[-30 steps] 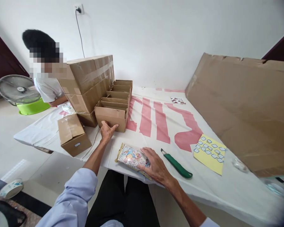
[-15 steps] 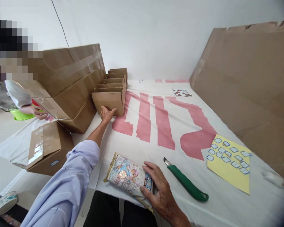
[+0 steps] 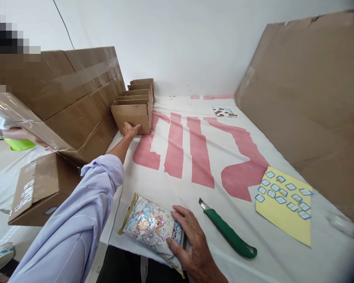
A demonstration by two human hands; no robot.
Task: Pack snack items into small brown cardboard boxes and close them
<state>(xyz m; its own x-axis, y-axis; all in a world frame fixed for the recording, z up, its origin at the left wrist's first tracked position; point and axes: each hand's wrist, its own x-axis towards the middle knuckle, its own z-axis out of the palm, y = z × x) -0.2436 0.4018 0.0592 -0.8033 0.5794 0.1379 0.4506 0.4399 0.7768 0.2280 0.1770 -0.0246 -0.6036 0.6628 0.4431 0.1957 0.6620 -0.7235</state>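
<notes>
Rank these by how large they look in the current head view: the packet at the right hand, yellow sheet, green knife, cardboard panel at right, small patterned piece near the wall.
1. Cardboard panel
2. Yellow sheet and packet: too close to rank, the packet being partly covered
3. Green knife
4. Patterned piece

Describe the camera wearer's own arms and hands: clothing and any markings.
The left sleeve is pale lavender, creased and rolled up, with faint lighter lines. The left hand and right hand are both ungloved; the right sleeve is out of view.
</notes>
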